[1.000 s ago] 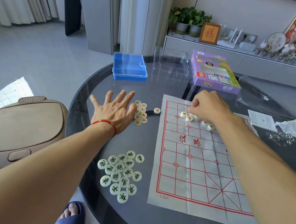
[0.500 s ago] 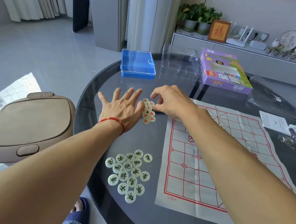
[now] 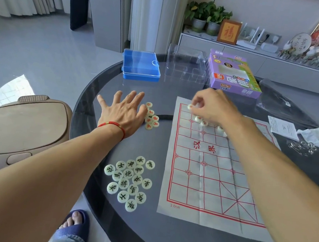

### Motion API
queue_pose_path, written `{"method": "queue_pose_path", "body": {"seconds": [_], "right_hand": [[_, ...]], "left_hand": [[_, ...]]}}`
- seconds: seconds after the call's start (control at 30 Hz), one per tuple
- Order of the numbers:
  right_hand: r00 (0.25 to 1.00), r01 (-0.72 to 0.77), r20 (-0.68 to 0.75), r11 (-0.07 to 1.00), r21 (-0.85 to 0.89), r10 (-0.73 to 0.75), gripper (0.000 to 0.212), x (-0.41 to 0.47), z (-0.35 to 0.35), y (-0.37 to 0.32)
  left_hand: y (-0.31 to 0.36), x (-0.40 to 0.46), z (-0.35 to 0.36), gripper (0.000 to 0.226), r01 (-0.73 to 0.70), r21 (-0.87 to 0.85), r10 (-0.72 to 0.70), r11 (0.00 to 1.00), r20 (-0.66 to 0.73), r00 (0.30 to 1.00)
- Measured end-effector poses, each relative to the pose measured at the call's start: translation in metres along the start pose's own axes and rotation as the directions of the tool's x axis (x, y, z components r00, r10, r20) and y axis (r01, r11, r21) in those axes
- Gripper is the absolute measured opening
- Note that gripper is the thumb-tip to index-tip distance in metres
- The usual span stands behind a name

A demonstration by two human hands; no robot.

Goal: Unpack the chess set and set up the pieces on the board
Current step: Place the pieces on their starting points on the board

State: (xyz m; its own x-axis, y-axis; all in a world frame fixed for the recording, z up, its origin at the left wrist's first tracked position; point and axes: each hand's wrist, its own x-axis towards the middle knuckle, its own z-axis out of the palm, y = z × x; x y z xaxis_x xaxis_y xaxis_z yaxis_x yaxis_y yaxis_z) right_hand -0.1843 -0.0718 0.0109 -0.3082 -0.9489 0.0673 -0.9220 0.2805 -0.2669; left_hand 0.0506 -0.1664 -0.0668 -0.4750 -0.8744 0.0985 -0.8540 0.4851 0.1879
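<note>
Round dark glass surface (image 3: 101, 220) carries our paper board (image 3: 208, 178). Our left hand (image 3: 123, 112) flat, fingers spread, beside red pieces (image 3: 152, 117). Our right hand (image 3: 211, 107) pinches one piece (image 3: 191, 106) over board's far corner. Black pieces (image 3: 128, 179) clustered near board's left edge.

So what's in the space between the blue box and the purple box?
In the head view, an empty clear plastic tray sits between the blue box and the purple chess box.
</note>
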Motion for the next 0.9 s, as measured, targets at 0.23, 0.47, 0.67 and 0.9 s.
{"method": "queue_pose_path", "body": {"seconds": [0.23,0.47,0.67,0.9], "right_hand": [[0.977,-0.211,0.01,0.977,-0.04,0.212,0.015,-0.027,-0.019,0.074],[0.991,-0.068,-0.117,0.998,-0.013,0.066,0.015,-0.016,-0.014,0.045],[0.939,0.332,0.05,0.935,0.123,-0.339,0.026,0.006,0.032,-0.045],[0.952,0.292,0.032,0.934,0.208,-0.305,0.018,0.032,0.054,-0.077]], "left_hand": [[0.0,0.0,-0.002,0.061,0.006,-0.002,-0.006,1.0,0.0,1.0],[-0.001,0.002,0.0,0.062,0.006,-0.006,-0.006,1.0,-0.006,1.0],[-0.002,0.002,0.001,0.063,0.011,-0.046,-0.012,0.999,-0.023,1.0],[-0.002,0.003,0.001,0.062,0.025,-0.079,-0.029,0.997,-0.047,0.998]]}}
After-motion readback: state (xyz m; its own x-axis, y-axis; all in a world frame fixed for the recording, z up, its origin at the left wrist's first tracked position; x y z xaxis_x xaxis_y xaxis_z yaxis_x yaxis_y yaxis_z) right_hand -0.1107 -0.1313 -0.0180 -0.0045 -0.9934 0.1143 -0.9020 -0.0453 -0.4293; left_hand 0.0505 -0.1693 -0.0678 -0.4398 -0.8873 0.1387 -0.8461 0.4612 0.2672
